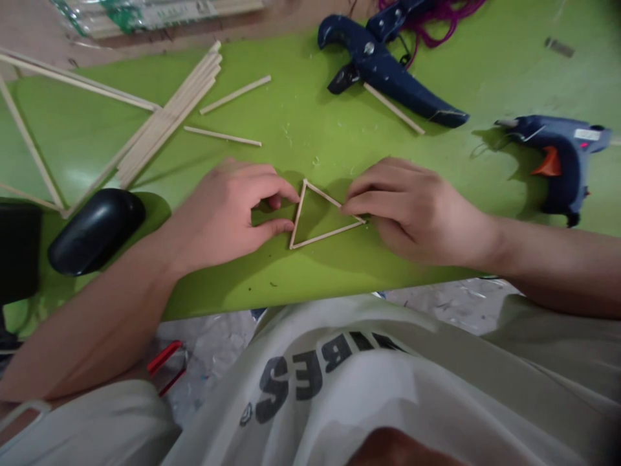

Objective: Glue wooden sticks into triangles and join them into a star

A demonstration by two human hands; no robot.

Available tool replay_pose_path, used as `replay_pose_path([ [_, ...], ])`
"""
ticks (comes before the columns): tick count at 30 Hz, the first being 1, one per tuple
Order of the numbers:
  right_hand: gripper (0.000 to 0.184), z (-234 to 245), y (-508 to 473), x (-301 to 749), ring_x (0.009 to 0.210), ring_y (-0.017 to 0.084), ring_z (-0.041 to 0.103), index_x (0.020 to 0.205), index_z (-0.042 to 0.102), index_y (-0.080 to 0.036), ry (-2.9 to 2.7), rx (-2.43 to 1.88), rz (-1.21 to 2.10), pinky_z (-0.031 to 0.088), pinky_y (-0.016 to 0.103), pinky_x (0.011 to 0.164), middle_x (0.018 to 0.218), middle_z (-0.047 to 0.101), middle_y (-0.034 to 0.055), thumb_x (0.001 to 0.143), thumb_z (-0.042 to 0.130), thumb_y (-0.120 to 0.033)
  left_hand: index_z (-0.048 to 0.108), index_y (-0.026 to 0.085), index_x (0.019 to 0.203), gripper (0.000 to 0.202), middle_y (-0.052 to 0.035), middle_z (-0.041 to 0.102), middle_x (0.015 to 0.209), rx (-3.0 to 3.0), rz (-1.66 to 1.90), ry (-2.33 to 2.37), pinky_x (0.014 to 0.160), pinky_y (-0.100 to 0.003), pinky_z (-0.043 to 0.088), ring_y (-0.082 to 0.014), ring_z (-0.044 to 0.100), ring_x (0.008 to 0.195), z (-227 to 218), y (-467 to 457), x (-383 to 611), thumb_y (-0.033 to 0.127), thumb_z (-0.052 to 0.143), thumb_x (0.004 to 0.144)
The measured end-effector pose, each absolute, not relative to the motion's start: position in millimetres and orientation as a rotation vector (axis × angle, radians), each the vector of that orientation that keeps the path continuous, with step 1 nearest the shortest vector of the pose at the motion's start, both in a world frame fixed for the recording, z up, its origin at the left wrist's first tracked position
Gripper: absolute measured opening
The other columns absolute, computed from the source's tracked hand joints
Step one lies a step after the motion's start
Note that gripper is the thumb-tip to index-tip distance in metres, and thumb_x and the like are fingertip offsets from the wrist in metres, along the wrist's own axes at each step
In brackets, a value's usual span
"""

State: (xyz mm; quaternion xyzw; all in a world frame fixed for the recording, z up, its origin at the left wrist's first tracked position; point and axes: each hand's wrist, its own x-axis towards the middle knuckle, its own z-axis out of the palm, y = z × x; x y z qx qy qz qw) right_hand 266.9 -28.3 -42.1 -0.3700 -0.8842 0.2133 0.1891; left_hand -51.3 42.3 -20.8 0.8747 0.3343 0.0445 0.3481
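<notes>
A small triangle of thin wooden sticks (322,236) lies flat on the green table top (301,129), near its front edge. My left hand (228,210) pinches the triangle's left side between thumb and forefinger. My right hand (412,207) rests on the table with its fingertips pressed together on the triangle's right corner. Both hands are closed on the sticks.
A blue cutter (383,61) with a stick under it lies at the back. A blue glue gun (557,152) stands at the right. Loose sticks (169,113) and a larger stick frame (33,149) lie at the left, beside a black oval case (94,230).
</notes>
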Motion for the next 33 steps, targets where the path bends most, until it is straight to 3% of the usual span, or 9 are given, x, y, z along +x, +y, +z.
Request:
replay_pose_path([
  [9,0.044,-45.0,-25.9,268.2,0.111,0.025,0.074,0.123,0.082,-0.024,-2.506,-0.977,0.595,0.064,0.044,0.095,0.121,0.079,0.0096,0.107,0.045,-0.005,0.079,0.028,0.118,0.023,-0.0016,0.078,0.104,2.268,0.130,0.832,0.082,-0.044,0.052,-0.0219,0.067,0.090,-21.4,43.0,-52.1,0.044,0.080,0.102],
  [23,0.041,-48.4,-25.6,269.2,0.110,0.024,0.075,0.129,0.080,-0.021,-2.471,-0.906,0.592,0.064,0.043,0.096,0.122,0.080,0.0099,0.108,0.049,-0.005,0.082,0.019,0.118,0.022,-0.0027,0.079,0.102,2.292,0.174,0.849,0.085,-0.034,0.051,-0.0179,0.065,0.086,-23.1,39.5,-50.6,0.029,0.091,0.101],
  [33,0.040,-48.1,-26.4,267.3,0.107,0.025,0.073,0.126,0.079,-0.017,-2.462,-0.888,0.561,0.064,0.043,0.094,0.119,0.081,0.0117,0.107,0.049,-0.001,0.082,0.020,0.118,0.028,-0.0020,0.079,0.100,2.318,0.219,0.831,0.084,-0.034,0.050,-0.0184,0.066,0.085,-26.5,40.0,-52.0,0.030,0.097,0.096],
])
